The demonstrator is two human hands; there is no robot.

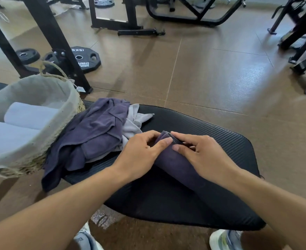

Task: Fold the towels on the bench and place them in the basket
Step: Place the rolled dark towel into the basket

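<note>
Here both hands — left hand [141, 152], right hand [201, 150] — pinch the soft, light purple towel roll [173, 163] between them; best gripped mid-roll, under the palms.

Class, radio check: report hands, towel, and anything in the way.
Left hand and right hand both grip dark towel on bench. Unfolded pile waits beside basket. Path unobstructed.

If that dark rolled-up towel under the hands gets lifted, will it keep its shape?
Probably not unaided. The rolled dark towel is soft cloth, like the slumped pile beside it, so it would likely sag and unroll. Both hands, left hand and right hand, pinch its end, suggesting it needs holding. It looks light.
</note>
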